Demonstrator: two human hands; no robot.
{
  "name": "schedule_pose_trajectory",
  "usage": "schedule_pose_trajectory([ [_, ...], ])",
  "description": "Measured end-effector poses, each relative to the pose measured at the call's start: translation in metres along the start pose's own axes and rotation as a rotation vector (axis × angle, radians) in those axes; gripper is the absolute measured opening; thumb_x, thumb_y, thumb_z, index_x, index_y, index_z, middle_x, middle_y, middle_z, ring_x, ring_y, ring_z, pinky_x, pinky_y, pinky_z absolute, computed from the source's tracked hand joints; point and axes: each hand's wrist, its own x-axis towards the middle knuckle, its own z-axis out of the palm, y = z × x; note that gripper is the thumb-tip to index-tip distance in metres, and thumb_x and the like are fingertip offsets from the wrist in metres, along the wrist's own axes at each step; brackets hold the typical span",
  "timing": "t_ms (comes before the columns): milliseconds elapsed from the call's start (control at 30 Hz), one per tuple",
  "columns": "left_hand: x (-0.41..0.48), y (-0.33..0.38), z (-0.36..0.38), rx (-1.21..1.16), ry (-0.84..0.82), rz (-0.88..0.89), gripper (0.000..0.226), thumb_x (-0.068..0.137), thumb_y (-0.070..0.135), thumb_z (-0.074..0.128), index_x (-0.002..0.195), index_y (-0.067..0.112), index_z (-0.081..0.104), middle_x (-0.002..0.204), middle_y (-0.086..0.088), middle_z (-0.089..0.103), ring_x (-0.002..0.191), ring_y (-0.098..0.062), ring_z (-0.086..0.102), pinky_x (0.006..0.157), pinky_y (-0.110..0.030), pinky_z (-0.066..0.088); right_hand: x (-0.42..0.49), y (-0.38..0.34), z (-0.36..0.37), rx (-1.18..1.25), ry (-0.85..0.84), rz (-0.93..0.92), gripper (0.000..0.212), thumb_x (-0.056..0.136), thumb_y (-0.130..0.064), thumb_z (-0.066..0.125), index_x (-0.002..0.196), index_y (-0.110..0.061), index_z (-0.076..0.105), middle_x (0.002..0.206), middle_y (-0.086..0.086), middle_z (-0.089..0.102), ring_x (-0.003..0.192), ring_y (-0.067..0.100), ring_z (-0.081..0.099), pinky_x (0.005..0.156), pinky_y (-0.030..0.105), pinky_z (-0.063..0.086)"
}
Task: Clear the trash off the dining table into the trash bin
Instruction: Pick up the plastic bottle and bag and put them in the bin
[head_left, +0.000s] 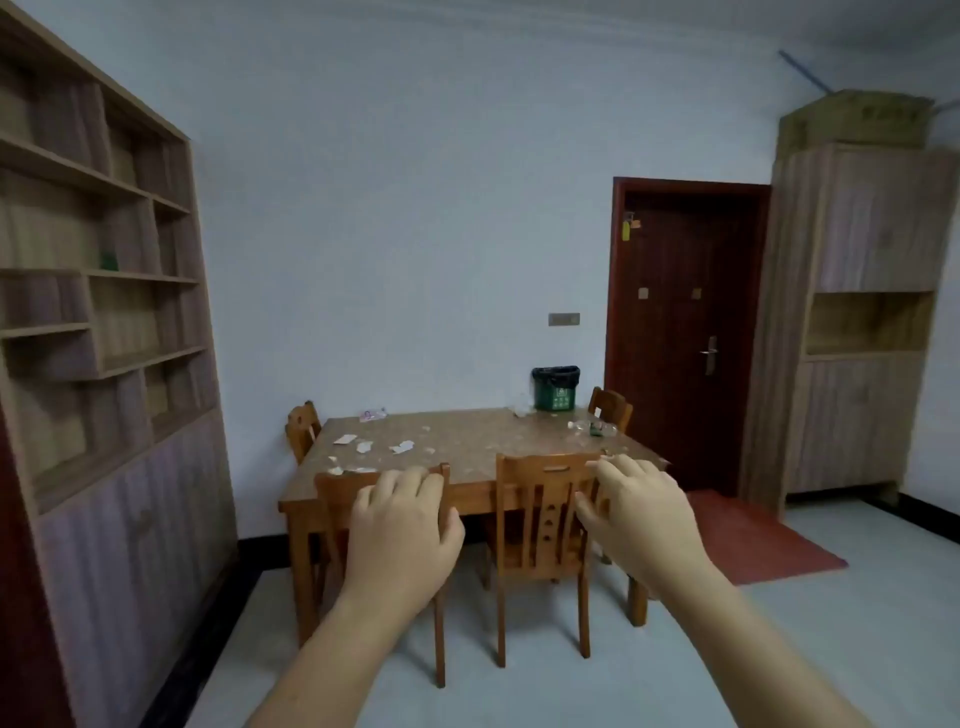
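Since nothing is picked up yet, the scraps lie scattered on the table's left half, at about 9 o'clock from its middle. One bottle lies at 11 o'clock and another bottle at 2 o'clock. The bin is at the far edge, at 1 o'clock; whether it stands on the table or behind it, I cannot tell. The left hand and right hand are spread, hold nothing, and are raised before two chairs at 6 o'clock. These chairs block the near edge, so the bare floor at 3 o'clock, by the rug, seems the easier way.
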Motion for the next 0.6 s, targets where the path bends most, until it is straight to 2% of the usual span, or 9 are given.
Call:
schedule_pose_trajectory([
  [67, 0.004, 0.009, 0.012, -0.037, -0.005, 0.024, 0.034, 0.073, 0.034, 0.046, 0.087, 0.013, 0.069, 0.088, -0.002, 0.069, 0.084, -0.023, 0.064, 0.071, -0.038, 0.052, 0.000, 0.014, 0.007, -0.007, 0.023, 0.025, 0.026, 0.078, -0.030, 0.061, 0.099, -0.014, 0.066, 0.101, 0.006, 0.068, 0.093, 0.029, 0.060, 0.077, 0.041, 0.048],
  [167, 0.012, 0.029, 0.043, -0.085, -0.003, 0.057, 0.037, 0.073, 0.035, 0.042, 0.086, 0.013, 0.069, 0.088, -0.002, 0.069, 0.083, -0.023, 0.064, 0.070, -0.038, 0.052, -0.003, 0.047, 0.021, -0.048, 0.022, 0.061, 0.024, 0.075, -0.029, 0.063, 0.092, -0.013, 0.067, 0.096, 0.007, 0.069, 0.087, 0.029, 0.062, 0.073, 0.041, 0.051],
  [267, 0.022, 0.057, 0.077, -0.152, 0.014, 0.064, 0.023, 0.072, 0.026, 0.062, 0.089, 0.012, 0.068, 0.091, -0.003, 0.069, 0.086, -0.023, 0.064, 0.073, -0.039, 0.052, -0.005, 0.083, 0.034, -0.079, 0.052, 0.093, 0.019, 0.074, -0.027, 0.065, 0.088, -0.014, 0.067, 0.095, 0.006, 0.070, 0.086, 0.028, 0.062, 0.071, 0.040, 0.050],
  [367, 0.034, 0.088, 0.115, -0.190, -0.020, 0.068, 0.026, 0.068, 0.022, 0.072, 0.093, 0.012, 0.069, 0.094, -0.004, 0.070, 0.089, -0.023, 0.065, 0.076, -0.041, 0.051, -0.005, 0.124, 0.047, -0.083, 0.066, 0.131, 0.021, 0.071, -0.027, 0.071, 0.086, -0.013, 0.068, 0.093, 0.006, 0.071, 0.085, 0.029, 0.064, 0.069, 0.041, 0.051],
  [433, 0.045, 0.110, 0.144, -0.202, -0.027, 0.083, 0.027, 0.070, 0.024, 0.069, 0.094, 0.013, 0.069, 0.096, -0.004, 0.070, 0.091, -0.023, 0.064, 0.077, -0.040, 0.051, -0.001, 0.155, 0.056, -0.094, 0.075, 0.149, 0.026, 0.068, -0.026, 0.075, 0.088, -0.011, 0.068, 0.093, 0.009, 0.071, 0.085, 0.031, 0.065, 0.071, 0.043, 0.052],
  [533, 0.062, 0.140, 0.182, -0.249, -0.054, 0.048, 0.032, 0.074, 0.032, 0.053, 0.097, 0.015, 0.068, 0.100, -0.002, 0.069, 0.095, -0.022, 0.063, 0.081, -0.041, 0.049, 0.007, 0.206, 0.067, -0.097, 0.067, 0.191, 0.031, 0.067, -0.024, 0.076, 0.093, -0.010, 0.068, 0.098, 0.011, 0.071, 0.090, 0.031, 0.065, 0.076, 0.048, 0.052],
  [600, 0.074, 0.160, 0.207, -0.278, -0.099, 0.031, 0.032, 0.077, 0.031, 0.054, 0.100, 0.014, 0.067, 0.103, -0.003, 0.068, 0.100, -0.024, 0.061, 0.085, -0.044, 0.047, 0.012, 0.238, 0.073, -0.099, 0.039, 0.224, 0.032, 0.069, -0.025, 0.074, 0.097, -0.010, 0.067, 0.101, 0.011, 0.070, 0.094, 0.031, 0.064, 0.079, 0.049, 0.052],
])
